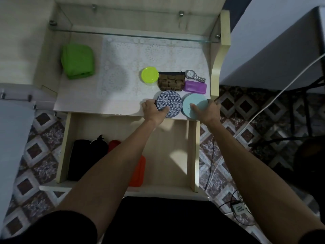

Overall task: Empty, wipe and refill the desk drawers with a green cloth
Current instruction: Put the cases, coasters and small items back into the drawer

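Likely to slide off the counter [84, 101] edge: patterned tin [171, 103] gripped by left fingers [149, 105], blue tin [194, 105] by right fingers [194, 107].

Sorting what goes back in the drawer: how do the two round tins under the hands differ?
The patterned tin is dark blue with white stars; the plain tin is pale blue. The left hand grips the patterned one, the right hand the plain one. Both are round and sit on the desk top.
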